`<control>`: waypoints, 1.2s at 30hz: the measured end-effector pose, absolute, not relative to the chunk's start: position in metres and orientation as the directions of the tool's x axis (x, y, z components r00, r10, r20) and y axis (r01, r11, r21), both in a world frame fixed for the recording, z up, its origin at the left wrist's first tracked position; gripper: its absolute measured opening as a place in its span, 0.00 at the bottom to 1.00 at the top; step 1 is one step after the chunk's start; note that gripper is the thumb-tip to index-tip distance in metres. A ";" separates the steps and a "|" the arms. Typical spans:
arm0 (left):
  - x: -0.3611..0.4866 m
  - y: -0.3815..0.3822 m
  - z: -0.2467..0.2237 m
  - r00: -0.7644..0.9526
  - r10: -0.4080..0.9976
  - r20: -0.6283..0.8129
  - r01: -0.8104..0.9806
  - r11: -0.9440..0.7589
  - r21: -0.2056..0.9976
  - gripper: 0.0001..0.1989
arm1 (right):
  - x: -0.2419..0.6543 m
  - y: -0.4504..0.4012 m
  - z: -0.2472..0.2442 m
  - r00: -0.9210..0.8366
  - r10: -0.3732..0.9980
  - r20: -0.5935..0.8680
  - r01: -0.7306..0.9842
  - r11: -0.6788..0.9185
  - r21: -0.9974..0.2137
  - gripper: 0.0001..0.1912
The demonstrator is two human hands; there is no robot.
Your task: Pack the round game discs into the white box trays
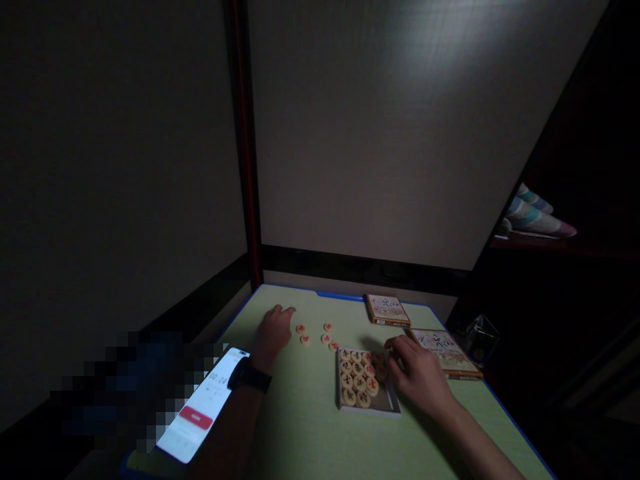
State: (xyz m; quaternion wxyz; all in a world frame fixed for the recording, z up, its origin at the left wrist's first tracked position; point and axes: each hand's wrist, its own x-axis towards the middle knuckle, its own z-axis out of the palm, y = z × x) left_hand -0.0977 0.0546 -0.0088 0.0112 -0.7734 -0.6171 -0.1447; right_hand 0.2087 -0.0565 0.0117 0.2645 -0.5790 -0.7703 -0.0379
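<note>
Dim room, green table (300,427) in view. Left hand (273,333) is laid flat on the table, fingers spread, nothing gripped; loose discs (316,335) are seen just at its 3 o'clock. Right hand (417,373) is placed at the 3 o'clock edge of the tray (387,403), fingers curled over the discs packed inside; whether one is pinched cannot be told. Two box lids (387,309) are set at 12 to 2 o'clock of the tray. A phone (203,413) is propped near the left wrist, at 7 o'clock.
</note>
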 end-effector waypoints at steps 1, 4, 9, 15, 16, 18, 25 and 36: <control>-0.097 0.056 -0.011 0.206 0.952 0.226 0.957 -0.245 0.158 0.28 | 0.209 -0.056 0.011 -0.194 0.865 0.462 0.913 0.332 -0.237 0.08; -0.093 0.059 -0.015 0.210 0.963 0.168 0.960 -0.236 0.151 0.24 | 0.210 -0.055 0.009 -0.205 0.846 0.492 0.912 0.348 -0.218 0.08; -0.091 0.058 -0.014 0.212 0.967 0.143 0.956 -0.235 0.173 0.19 | 0.210 -0.055 0.009 -0.206 0.848 0.488 0.915 0.344 -0.212 0.08; -0.093 0.062 -0.007 0.247 0.962 0.117 0.934 -0.269 0.234 0.14 | 0.209 -0.056 0.010 -0.223 0.849 0.479 0.915 0.352 -0.197 0.08; -0.093 0.062 -0.005 0.257 0.959 0.117 0.930 -0.278 0.240 0.13 | 0.209 -0.056 0.010 -0.226 0.847 0.480 0.915 0.354 -0.195 0.08; -0.089 0.061 -0.002 0.281 0.953 0.117 0.919 -0.302 0.253 0.11 | 0.209 -0.055 0.009 -0.228 0.845 0.484 0.914 0.357 -0.192 0.08; -0.072 0.047 0.004 0.323 0.941 0.099 0.926 -0.336 0.173 0.09 | 0.207 -0.056 0.009 -0.237 0.846 0.477 0.915 0.360 -0.183 0.07; -0.068 0.051 0.002 0.276 0.940 0.203 0.920 -0.319 0.228 0.11 | 0.205 -0.057 0.010 -0.242 0.846 0.475 0.914 0.363 -0.181 0.08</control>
